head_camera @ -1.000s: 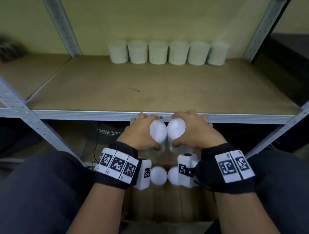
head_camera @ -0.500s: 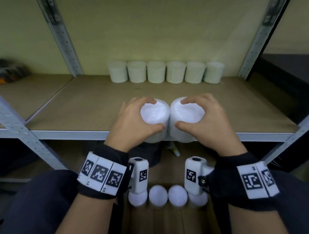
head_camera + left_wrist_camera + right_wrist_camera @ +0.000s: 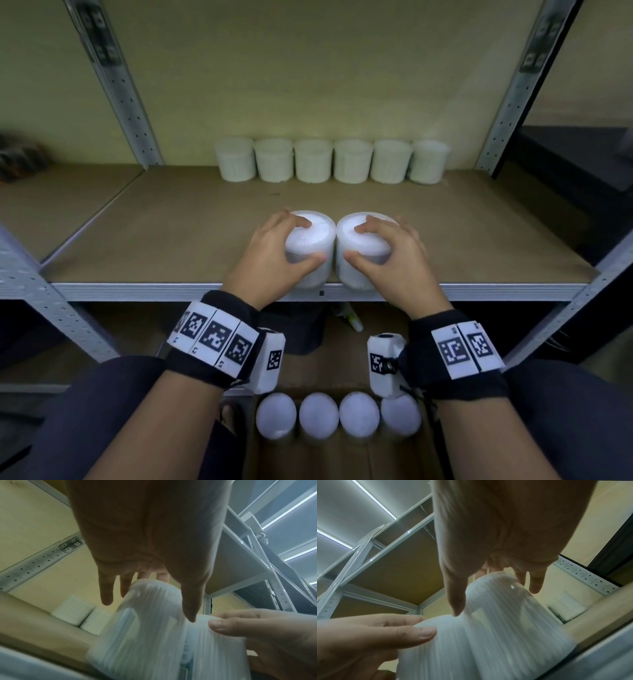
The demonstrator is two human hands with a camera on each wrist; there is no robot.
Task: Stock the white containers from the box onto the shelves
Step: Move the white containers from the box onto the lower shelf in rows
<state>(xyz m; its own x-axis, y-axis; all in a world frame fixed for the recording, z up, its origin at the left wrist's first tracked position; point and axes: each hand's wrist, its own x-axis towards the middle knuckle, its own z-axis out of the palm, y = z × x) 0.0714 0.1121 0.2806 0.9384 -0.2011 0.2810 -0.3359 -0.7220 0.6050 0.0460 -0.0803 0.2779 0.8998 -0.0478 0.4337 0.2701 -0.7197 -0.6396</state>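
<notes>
Two white containers, side by side and touching, just inside the front edge of the shelf (image 3: 164, 240). Left container (image 3: 313, 240) gripped from above by the left hand (image 3: 270, 255): fingers (image 3: 299, 221) curled over the far rim of the lid, thumb pressed on the near side. Right container (image 3: 359, 240) gripped the same way by the right hand (image 3: 394, 260), fingers (image 3: 364, 228) hooked over the lid, thumb on the near wall. Both tilted in the wrist views, ribbed walls blurred; whether the bases rest on the shelf board cannot be told.

At the back of the shelf, against the wall, a row of six white containers (image 3: 332, 161), upright and close together. Below the front edge of the shelf, nearest the body, an open cardboard box (image 3: 394, 459) with four white lids (image 3: 337, 414) in a line. Marker bands (image 3: 214, 337) strapped round both wrists, a small white camera unit hanging under each. Perforated metal uprights (image 3: 116, 85) at the left and right corners of the shelf.
</notes>
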